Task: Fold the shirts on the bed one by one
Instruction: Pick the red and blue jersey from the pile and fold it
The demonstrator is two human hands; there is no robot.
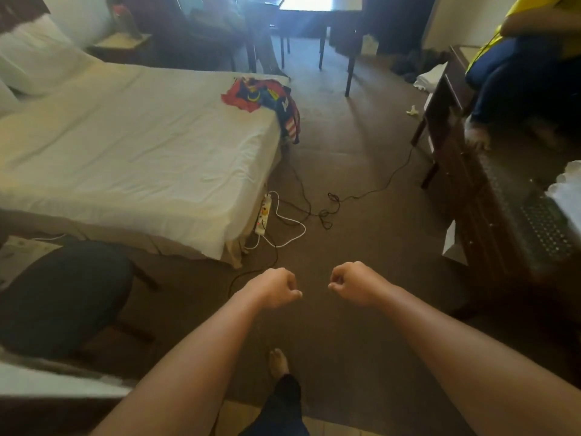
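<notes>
A crumpled heap of red, blue and striped shirts (264,97) lies on the far right corner of the bed (132,146), partly hanging over its edge. The bed has a white sheet and stands to my left. My left hand (276,287) and my right hand (352,283) are held out in front of me above the brown carpet, close together. Both have their fingers curled into loose fists and hold nothing. They are well short of the shirts.
A white power strip (263,214) and several cables lie on the carpet by the bed's near corner. A black chair (63,294) stands at my left. A dark wooden dresser (490,196) lines the right side, where a person (528,58) sits. A table (317,14) stands at the back.
</notes>
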